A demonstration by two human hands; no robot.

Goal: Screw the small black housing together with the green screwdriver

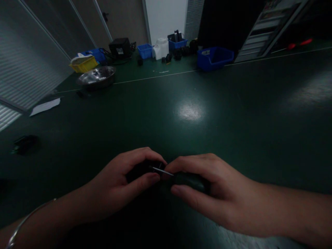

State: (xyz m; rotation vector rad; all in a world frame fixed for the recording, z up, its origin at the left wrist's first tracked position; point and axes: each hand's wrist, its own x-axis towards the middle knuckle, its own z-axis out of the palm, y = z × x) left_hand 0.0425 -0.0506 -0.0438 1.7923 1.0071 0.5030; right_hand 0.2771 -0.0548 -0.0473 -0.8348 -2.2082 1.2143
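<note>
My right hand [215, 186] is closed around the dark handle of a screwdriver [193, 181]. Its thin metal shaft points left, and the tip meets or lies just over a small black part [145, 167]. That part sits between the thumb and fingers of my left hand [127, 176], which is closed on it. Too little light falls there to tell the part's exact kind. Both hands are close together above the near side of the green table [145, 114].
Along the back stand a metal bowl [97, 76], a yellow bin [84, 64], a black box-shaped device [120, 47], a white housing [161, 48] and a blue bin [214, 58]. At left lie a white sheet [46, 106] and a dark object [25, 143]. A red-handled tool [299, 44] lies far right.
</note>
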